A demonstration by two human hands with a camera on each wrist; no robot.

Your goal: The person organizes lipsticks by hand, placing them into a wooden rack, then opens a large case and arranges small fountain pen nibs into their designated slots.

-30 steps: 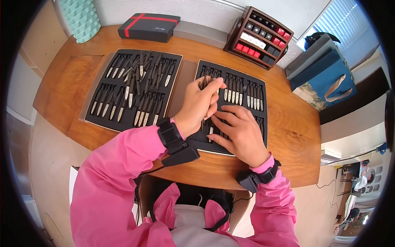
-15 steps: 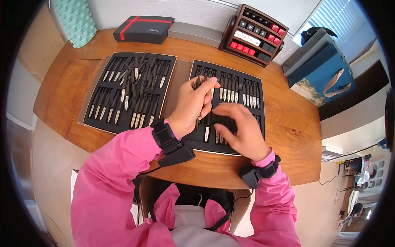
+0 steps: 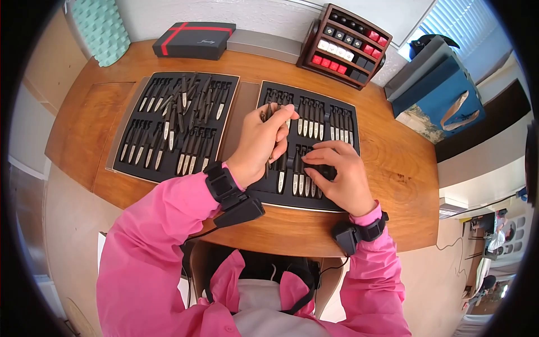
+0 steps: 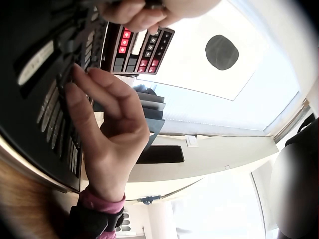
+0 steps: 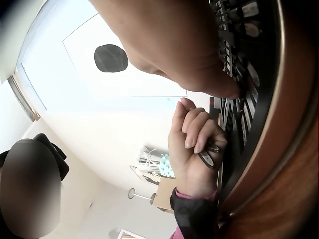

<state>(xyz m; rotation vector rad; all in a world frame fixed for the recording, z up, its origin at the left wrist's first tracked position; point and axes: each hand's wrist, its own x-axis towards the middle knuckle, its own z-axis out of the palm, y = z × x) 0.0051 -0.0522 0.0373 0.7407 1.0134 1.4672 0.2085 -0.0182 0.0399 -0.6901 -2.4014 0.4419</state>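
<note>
My left hand [image 3: 259, 140] is held above the left side of the right black tray [image 3: 275, 194], fingers curled round several dark pieces with pale tips; one piece [image 5: 206, 159] pokes out of the fist in the right wrist view. My right hand [image 3: 343, 175] is over the tray's lower row, thumb and fingertips close together at the dark tops of the slotted pieces [image 3: 301, 185]. In the left wrist view the right fingertips touch the tray's slots; whether they pinch a piece cannot be told. The left tray [image 3: 133, 170] bears slotted pieces and a loose pile [image 3: 182, 106].
Behind the trays stand a dark box with red ribbon [image 3: 194, 41] and a wooden rack of small cubes [image 3: 343, 47]. A blue paper bag [image 3: 441, 101] is at the table's right, a mint textured object [image 3: 102, 32] at the back left. Bare wood [image 3: 393, 185] lies right of the trays.
My right hand lifted off the lower row, then moved right and came down at the slots there. My left hand shifted slightly left, still gripping its pieces.
</note>
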